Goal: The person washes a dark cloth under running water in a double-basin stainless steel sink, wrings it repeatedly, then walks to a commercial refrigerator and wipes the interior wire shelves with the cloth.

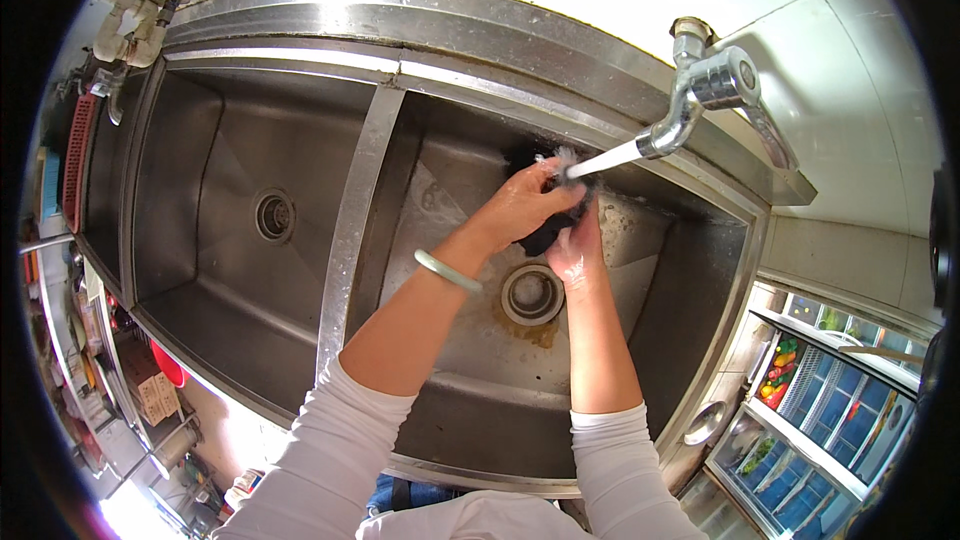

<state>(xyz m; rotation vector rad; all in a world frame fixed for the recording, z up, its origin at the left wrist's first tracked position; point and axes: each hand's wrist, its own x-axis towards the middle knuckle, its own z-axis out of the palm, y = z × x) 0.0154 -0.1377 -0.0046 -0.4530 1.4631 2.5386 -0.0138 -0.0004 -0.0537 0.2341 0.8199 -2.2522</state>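
Observation:
Water runs from a chrome lever tap (675, 124) onto a dark, wet item (546, 234), apparently cloth, that both hands hold in the right basin. My left hand (529, 202) grips it from the left and above, its fingers at the stream. From below and the right, my right hand (581, 240) holds the same item, its fingers partly hidden behind it and the water. A pale green bangle (448, 271) circles my left wrist. Just below the hands lies the round drain (532, 295), with brownish stains beside it.
A metal divider (356, 217) separates this basin from the left one, which has its own drain (275, 216). A red plastic basket (77, 161) stands at the far left. The tiled wall rises behind the tap. Glass-fronted shelving with food (780, 375) is at the lower right.

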